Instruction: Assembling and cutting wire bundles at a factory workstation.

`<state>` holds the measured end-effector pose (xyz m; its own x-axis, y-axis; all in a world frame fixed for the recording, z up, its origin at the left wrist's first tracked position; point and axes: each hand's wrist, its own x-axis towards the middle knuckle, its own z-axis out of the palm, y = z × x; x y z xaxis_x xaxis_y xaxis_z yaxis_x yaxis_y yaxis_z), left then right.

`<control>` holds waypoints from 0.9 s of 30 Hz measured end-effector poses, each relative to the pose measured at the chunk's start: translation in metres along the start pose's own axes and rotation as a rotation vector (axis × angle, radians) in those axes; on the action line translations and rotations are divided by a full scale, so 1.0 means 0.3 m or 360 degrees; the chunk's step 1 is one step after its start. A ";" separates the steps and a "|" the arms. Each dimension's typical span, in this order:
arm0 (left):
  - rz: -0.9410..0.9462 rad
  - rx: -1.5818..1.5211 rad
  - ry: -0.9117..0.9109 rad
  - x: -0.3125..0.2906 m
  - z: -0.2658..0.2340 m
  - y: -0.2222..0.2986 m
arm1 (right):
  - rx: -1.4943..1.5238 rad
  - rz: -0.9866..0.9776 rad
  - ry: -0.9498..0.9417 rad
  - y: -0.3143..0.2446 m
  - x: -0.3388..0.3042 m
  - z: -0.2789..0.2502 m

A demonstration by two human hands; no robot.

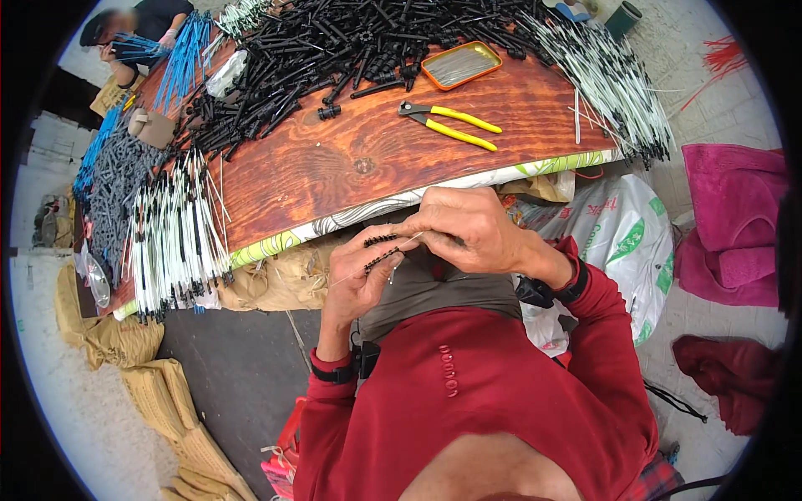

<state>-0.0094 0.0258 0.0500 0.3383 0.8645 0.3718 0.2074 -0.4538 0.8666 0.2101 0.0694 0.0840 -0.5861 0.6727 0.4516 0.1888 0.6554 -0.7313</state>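
Note:
In front of my lap, past the table's near edge, both hands meet. My left hand [361,269] is closed around small black knobbly strips [382,259], which look like rows of tiny beads. A thin pale strand trails from its fingers. My right hand [474,227] has its fingertips pinched on a thin pale strand [413,240] next to those strips. Its other fingers are curled, and what lies under them is hidden. Cutting pliers [451,123] with yellow handles lie on the table beyond my hands, touched by neither.
Black plastic parts [334,50] heap across the wooden table [309,179], beside an orange-rimmed tray [461,65] of thin pins. White black-tipped sticks [177,238] lie at left, more sticks [614,79] at right. A plastic bag [622,242] stands at right. Another person [138,29] sits far left.

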 end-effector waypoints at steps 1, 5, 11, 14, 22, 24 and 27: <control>0.0000 0.0000 0.0001 -0.001 -0.002 0.002 | 0.0032 -0.0017 0.0002 0.002 0.001 0.000; -0.0097 -0.0024 -0.0095 0.001 -0.014 0.012 | 0.0124 0.0007 0.0002 0.005 0.001 0.004; 0.0059 0.0068 -0.0024 0.006 -0.004 0.007 | -0.0231 -0.0026 0.0041 -0.027 -0.005 0.012; 0.0069 0.0078 -0.0031 0.012 -0.006 0.013 | 0.0107 0.0156 0.0054 -0.012 -0.005 0.023; 0.0042 0.0048 -0.0053 0.013 0.001 0.008 | 0.0253 0.0344 0.0084 -0.009 -0.024 0.043; 0.0022 0.0041 -0.0059 0.016 -0.002 0.011 | 0.0307 0.0335 0.0092 -0.005 -0.022 0.046; 0.0014 0.0035 -0.0050 0.018 -0.002 0.005 | 0.0938 0.0771 0.0114 -0.022 -0.019 0.049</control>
<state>-0.0080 0.0298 0.0535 0.3689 0.8533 0.3686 0.2243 -0.4666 0.8556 0.2005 0.0562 0.0787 -0.4888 0.8720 0.0285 -0.0517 0.0036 -0.9987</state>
